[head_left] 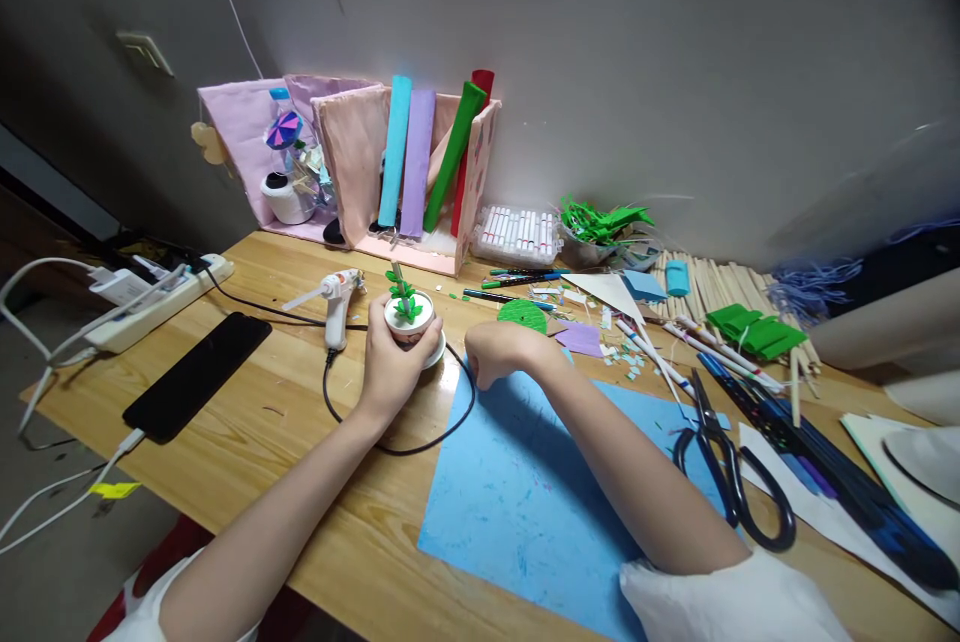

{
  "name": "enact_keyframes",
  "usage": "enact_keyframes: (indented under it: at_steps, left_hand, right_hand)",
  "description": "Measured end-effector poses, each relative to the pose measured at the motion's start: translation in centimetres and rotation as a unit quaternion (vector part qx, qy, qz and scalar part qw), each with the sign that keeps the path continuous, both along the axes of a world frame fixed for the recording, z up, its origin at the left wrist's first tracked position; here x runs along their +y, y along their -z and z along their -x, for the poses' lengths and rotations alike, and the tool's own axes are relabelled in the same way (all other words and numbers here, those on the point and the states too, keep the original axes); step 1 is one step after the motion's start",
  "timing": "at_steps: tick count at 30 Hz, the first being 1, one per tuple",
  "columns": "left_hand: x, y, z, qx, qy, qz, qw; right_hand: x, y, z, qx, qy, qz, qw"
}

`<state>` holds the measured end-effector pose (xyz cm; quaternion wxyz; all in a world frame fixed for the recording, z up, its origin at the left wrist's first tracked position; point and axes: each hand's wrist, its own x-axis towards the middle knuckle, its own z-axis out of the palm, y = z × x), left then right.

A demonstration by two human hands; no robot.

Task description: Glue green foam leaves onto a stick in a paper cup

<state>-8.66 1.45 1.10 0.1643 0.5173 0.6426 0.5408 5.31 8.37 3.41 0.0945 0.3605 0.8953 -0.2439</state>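
My left hand is wrapped around a small white cup. A small plant of green paper leaves on a pale stem stands upright in the cup. Beneath its right side the edge of a white saucer shows. My right hand is closed, its fingers curled down and mostly hidden, at the upper left corner of a blue sheet. Whatever it may hold cannot be made out. A round green paper piece lies just behind it. A white glue gun stands left of the cup.
A black cable loops around my left hand. To the left lie a black phone and a power strip. Black scissors lie at right. Crepe paper rolls, markers and wooden sticks line the back.
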Motion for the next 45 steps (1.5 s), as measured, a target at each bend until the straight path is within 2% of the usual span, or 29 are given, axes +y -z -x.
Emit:
enact_keyframes:
  at_steps: [3,7,10,15,19,22,27,36,40,45]
  left_hand:
    - [-0.1,-0.1,-0.1,-0.004,-0.001,0.002,1.0]
    - [-0.2,-0.3,-0.2,-0.015,0.002,0.011,1.0]
    - [-0.3,-0.2,-0.3,-0.021,0.009,0.017,1.0]
    - [-0.5,0.1,-0.3,-0.027,0.023,0.011,0.999]
    - [-0.6,0.1,-0.4,-0.022,0.018,0.005,1.0]
    - [-0.6,0.1,-0.5,-0.024,0.028,-0.001,0.999]
    - [-0.7,0.5,-0.5,-0.023,0.055,-0.044,0.997]
    - [-0.8,0.4,-0.6,0.001,0.043,-0.121,0.992]
    - [-0.8,0.1,-0.6,0.02,0.051,-0.139,0.989]
    - [-0.8,0.1,-0.5,0.027,0.061,-0.15,0.986]
  right_hand:
    - [0.4,-0.4,-0.6,0.026,-0.015,0.005,1.0]
    - [1.5,-1.9,-1.6,0.088,-0.031,0.018,0.995]
    - [1.8,-3.2,-2.4,0.181,0.009,0.043,0.983]
    - [0.9,-5.1,-2.7,0.339,0.122,0.104,0.927]
    - [-0.3,-6.3,-2.4,0.443,0.136,0.145,0.874]
    - [-1.1,-6.9,-2.1,0.492,0.131,0.146,0.848]
    - [-2.2,-7.3,-1.5,0.511,0.119,0.148,0.838]
    - [-3.2,-7.6,-1.2,0.507,0.147,0.154,0.835]
    - [-3.4,-7.6,-1.0,0.5,0.146,0.177,0.835]
    - [-3.3,-7.3,-0.7,0.502,0.176,0.165,0.831]
